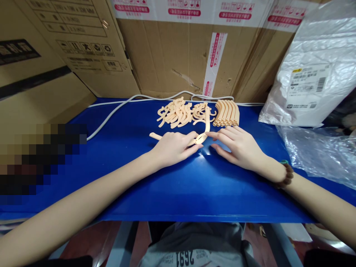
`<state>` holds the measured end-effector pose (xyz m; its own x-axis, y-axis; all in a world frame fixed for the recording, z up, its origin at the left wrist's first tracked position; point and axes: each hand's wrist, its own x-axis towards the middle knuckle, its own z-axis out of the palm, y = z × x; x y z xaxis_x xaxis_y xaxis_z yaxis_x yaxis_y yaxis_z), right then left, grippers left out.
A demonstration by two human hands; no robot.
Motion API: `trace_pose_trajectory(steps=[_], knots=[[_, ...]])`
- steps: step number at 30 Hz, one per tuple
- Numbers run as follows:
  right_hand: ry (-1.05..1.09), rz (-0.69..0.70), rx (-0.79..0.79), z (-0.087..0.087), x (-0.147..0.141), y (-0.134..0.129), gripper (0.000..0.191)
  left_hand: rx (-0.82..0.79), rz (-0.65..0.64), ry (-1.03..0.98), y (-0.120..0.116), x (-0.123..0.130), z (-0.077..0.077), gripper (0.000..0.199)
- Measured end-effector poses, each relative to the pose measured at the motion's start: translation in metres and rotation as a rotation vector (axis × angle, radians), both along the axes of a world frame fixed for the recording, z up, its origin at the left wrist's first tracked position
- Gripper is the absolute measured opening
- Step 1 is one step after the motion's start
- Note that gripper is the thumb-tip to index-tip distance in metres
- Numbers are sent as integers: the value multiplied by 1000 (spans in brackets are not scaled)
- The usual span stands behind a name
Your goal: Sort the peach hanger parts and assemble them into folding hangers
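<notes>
Head view, both hands down on the blue table (pixel 178 193) at centre. Left hand (pixel 174 147) lies palm down over a long peach plastic piece (pixel 155 136); its long axis runs roughly left-right, one end sticking out left of the hand toward the upper left, the rest covered by the hand. Fingers curl loosely over it, pressing rather than a clear clench. A second peach piece (pixel 206 128) stands more upright in the picture, its long axis running away from the person, near end at the left fingertips, far end reaching the pile. Right hand (pixel 239 145) is flat and open, fingers spread, index tip just beside the joint where the two pieces meet; can't tell if it actually touches. How the two pieces connect is hidden under the fingers.

Behind the hands: a loose pile of peach curved parts (pixel 178 112), tangled, single shapes hard to make out. Right of it, a neat stack of like parts (pixel 227 112) set on edge. White cable (pixel 116 109) runs along the table's back edge, partly behind the pile. Cardboard boxes (pixel 178 52) wall off the back. Plastic bag with a label (pixel 308 74) sits at right, crumpled clear plastic (pixel 319 152) below it, cut off by the frame. Beaded bracelet (pixel 286 174) on the right wrist. Left edge has a pixelated patch, unreadable.
</notes>
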<state>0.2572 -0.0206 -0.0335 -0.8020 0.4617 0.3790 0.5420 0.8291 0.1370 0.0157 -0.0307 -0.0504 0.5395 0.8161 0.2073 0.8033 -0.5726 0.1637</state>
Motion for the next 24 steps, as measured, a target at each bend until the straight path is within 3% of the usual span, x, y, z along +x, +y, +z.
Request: trace_pose_trajectory(steps=[10,17,21,24], knots=[[12,7,-68,-1,-4,-1,37,50,-87,70,-8,6,1,40],[137,-126,-175,0,-2,1,27,108,-295,36,-13,6,-3,36],[105,-151,-142,1,3,6,8,124,-303,1,-10,3,-4,35],[27,-152,-132,2,5,10,7,90,-281,-26,-7,1,-4,31]])
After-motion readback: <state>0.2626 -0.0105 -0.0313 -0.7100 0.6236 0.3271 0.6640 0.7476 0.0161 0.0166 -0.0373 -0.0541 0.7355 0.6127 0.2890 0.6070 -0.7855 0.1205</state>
